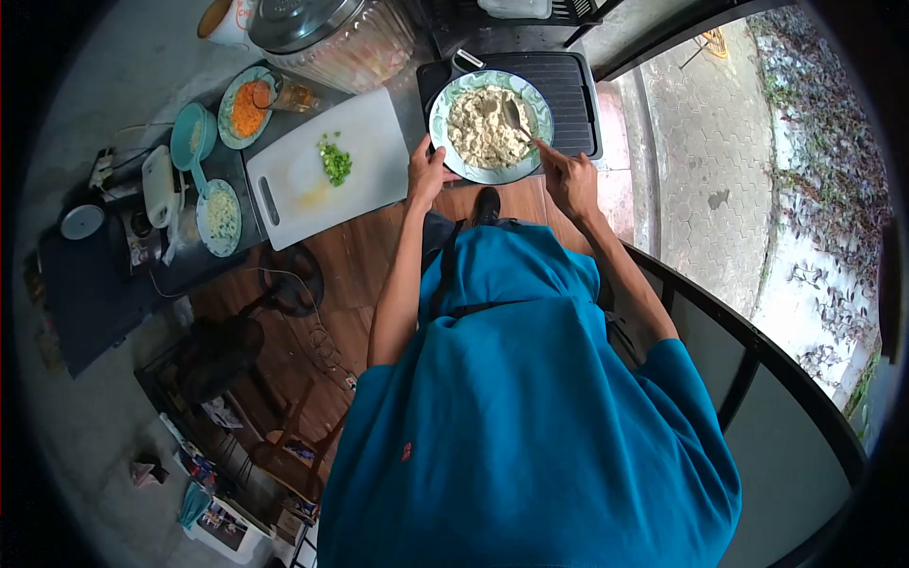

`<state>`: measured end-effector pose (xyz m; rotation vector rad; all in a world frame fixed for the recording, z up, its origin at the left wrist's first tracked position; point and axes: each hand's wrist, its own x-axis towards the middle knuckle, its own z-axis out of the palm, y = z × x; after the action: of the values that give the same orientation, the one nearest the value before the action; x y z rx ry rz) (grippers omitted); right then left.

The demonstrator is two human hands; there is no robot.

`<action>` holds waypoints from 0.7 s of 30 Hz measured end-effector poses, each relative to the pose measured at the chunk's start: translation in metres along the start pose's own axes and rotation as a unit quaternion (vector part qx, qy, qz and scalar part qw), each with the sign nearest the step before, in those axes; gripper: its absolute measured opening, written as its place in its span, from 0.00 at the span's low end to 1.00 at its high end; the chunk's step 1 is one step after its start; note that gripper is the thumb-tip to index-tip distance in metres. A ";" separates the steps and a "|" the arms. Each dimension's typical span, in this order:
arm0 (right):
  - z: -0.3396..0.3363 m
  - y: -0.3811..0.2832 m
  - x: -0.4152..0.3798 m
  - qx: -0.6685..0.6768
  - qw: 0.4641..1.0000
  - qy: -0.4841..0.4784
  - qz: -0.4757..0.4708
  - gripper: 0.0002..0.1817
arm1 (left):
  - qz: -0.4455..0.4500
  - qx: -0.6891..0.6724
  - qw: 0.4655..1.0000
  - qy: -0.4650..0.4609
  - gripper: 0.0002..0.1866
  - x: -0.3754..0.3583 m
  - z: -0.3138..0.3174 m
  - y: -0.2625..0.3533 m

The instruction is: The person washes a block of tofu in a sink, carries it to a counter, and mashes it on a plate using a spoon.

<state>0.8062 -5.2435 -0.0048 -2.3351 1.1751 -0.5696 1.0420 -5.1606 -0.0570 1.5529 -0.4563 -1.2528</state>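
**Bowl of crumbled white food held at the rim and worked with a spoon**

The bowl (pixel 490 126) sits on a dark ridged tray (pixel 568 90) at the far edge of the tabletop (pixel 123 57), directly ahead of you. It is filled with a pale, crumbly mass.

Your left hand (pixel 428 175) rests against the bowl's near-left rim, fingers curled on the edge; judged as bracing, so the bowl does not slide on the tray. Your right hand (pixel 571 180) is at the near-right rim, fingers closed narrow around the handle of a spoon (pixel 516 118), whose bowl end lies in the food.

To the left, touching nothing in hand, lies a white cutting board (pixel 322 166) with a small heap of chopped greens (pixel 334 161) near its middle. Beyond it stand a plate of grated orange food (pixel 248 106), a teal cup (pixel 194 137) and a small dish of pale shreds (pixel 220 216), set within reach, apparently as ready portions. A large lidded jar (pixel 331 38) stands behind the board.
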 end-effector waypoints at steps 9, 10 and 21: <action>-0.024 -0.012 0.010 0.077 0.988 -0.110 0.081 0.15 | -0.023 0.055 0.998 -0.001 0.27 0.007 -0.005 0.002; -0.021 -0.007 0.012 0.138 0.981 -0.085 0.103 0.15 | -0.023 0.055 0.998 -0.001 0.27 0.008 -0.005 0.001; -0.003 0.012 0.059 0.115 0.986 -0.088 0.078 0.15 | -0.014 0.069 0.997 -0.008 0.26 0.009 -0.005 0.015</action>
<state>0.8297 -5.2992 -0.0002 -2.0343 1.1324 -0.4097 1.0543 -5.1713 -0.0490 1.6712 -0.5431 -1.2775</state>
